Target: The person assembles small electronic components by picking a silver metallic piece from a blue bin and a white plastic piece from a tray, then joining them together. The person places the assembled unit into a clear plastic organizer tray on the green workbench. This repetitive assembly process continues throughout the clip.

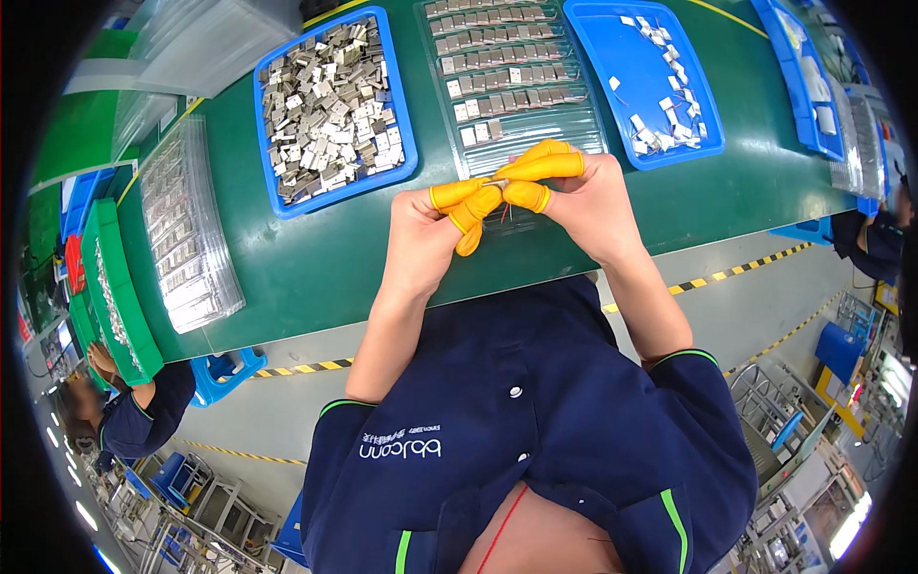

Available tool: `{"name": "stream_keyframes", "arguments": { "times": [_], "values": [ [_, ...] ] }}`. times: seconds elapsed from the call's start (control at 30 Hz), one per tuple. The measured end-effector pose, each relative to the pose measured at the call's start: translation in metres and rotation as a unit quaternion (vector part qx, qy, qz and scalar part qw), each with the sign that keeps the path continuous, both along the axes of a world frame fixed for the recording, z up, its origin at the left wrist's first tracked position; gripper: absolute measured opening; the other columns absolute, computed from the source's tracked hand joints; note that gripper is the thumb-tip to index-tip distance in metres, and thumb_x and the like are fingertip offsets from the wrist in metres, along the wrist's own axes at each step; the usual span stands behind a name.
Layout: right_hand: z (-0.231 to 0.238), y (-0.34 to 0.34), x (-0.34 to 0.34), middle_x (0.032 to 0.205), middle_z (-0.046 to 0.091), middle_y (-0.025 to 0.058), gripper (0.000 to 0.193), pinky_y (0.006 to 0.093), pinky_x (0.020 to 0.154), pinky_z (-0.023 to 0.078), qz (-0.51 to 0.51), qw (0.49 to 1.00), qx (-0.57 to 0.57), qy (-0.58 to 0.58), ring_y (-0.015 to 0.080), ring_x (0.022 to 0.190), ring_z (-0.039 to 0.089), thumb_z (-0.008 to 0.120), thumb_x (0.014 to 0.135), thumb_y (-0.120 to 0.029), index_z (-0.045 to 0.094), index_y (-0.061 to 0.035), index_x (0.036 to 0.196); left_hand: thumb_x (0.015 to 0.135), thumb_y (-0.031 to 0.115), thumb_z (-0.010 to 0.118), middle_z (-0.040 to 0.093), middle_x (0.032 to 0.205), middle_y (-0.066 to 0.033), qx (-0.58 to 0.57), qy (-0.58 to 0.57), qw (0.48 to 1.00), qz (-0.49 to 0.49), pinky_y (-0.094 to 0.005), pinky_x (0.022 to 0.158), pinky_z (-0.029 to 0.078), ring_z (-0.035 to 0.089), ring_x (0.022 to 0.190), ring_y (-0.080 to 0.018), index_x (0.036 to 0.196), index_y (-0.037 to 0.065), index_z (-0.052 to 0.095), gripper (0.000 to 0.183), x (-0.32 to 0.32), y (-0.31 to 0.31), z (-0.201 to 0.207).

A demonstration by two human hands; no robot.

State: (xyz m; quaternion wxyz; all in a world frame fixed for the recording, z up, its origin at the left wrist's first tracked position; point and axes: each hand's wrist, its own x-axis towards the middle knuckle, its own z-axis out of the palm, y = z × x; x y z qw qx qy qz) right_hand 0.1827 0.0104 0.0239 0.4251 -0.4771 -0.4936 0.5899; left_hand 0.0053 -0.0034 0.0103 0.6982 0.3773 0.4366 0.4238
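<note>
In the middle of the frame, both hands meet over the tabletop (316,268), fingers sheathed in yellow covers. The left hand (427,230) and the right hand (585,196) are closed, fingertips clamped together on a small metal piece (496,183). Fingers hide much of it, so its full shape cannot be told. A thin red wire (505,212) hangs just below it.

Just beyond the hands, at the upper centre, lies a clear plastic tray (535,127) holding rows of metal parts (497,55); its nearest row is only partly filled. At the upper left, a blue tray (412,153) bears a heap of loose metal parts. At the upper right, another blue tray (641,91) has white pieces (681,132) scattered mostly along its right side and lower end. Farther left, a second clear tray (228,277) lies near a green bin (129,297), where a co-worker's hand (102,361) shows.
</note>
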Motion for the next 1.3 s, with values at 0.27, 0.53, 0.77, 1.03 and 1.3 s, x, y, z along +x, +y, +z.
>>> {"name": "stream_keyframes", "arguments": {
  "times": [0.27, 0.53, 0.77, 1.03, 1.3],
  "values": [
    [-0.015, 0.03, 0.013, 0.081, 0.064, 0.0034, 0.016, 0.0322, 0.08, 0.045, -0.111, 0.844, 0.361, -0.38, 0.0208, 0.083, 0.058, 0.072, 0.066, -0.009, 0.071, -0.0089, 0.081, 0.086, 0.015, 0.06, 0.059, 0.063, -0.0008, 0.045, 0.081, 0.991, 0.095, -0.019, 0.047, 0.035, 0.048, 0.048, -0.0063, 0.103, -0.002, 0.064, 0.024, -0.003, 0.008, 0.006],
    [-0.038, 0.038, 0.012, 0.081, 0.062, 0.0009, 0.013, 0.0346, 0.087, 0.041, -0.068, 0.788, 0.398, -0.464, 0.0191, 0.084, 0.057, 0.07, 0.063, -0.01, 0.071, -0.0113, 0.076, 0.086, 0.006, 0.059, 0.064, 0.077, -0.005, 0.096, 0.172, 0.964, 0.181, -0.0205, 0.052, 0.042, 0.054, 0.054, -0.0084, 0.102, -0.005, 0.063, 0.019, -0.036, 0.006, -0.008],
    [-0.025, 0.054, 0.045, 0.085, 0.065, 0.0087, 0.016, 0.037, 0.085, 0.041, -0.204, 0.775, 0.36, -0.477, 0.0244, 0.082, 0.058, 0.067, 0.073, -0.012, 0.069, -0.0086, 0.089, 0.085, 0.005, 0.06, 0.065, 0.077, -0.007, 0.133, 0.269, 0.928, 0.222, -0.0202, 0.06, 0.044, 0.057, 0.061, -0.009, 0.102, -0.005, 0.063, 0.02, -0.057, 0.009, -0.009],
    [-0.025, 0.065, 0.086, 0.096, 0.063, 0.0149, 0.019, 0.0368, 0.075, 0.047, -0.177, 0.798, 0.126, -0.562, 0.0315, 0.08, 0.061, 0.065, 0.075, -0.009, 0.067, -0.0003, 0.092, 0.07, 0.008, 0.072, 0.061, 0.091, -0.0119, 0.274, 0.606, 0.717, 0.21, -0.0339, 0.079, 0.044, 0.053, 0.087, -0.0265, 0.098, 0.01, 0.069, 0.028, -0.069, 0.036, -0.002],
    [-0.019, 0.063, 0.095, 0.093, 0.06, 0.0182, 0.012, 0.041, 0.071, 0.047, -0.08, 0.749, 0.177, -0.634, 0.0341, 0.079, 0.06, 0.062, 0.073, -0.003, 0.064, 0.0048, 0.082, 0.069, 0.019, 0.073, 0.059, 0.085, -0.0175, 0.269, 0.687, 0.662, 0.133, -0.04, 0.078, 0.041, 0.052, 0.085, -0.0315, 0.087, -0.002, 0.067, 0.028, -0.06, 0.058, -0.005]
  ]
}}
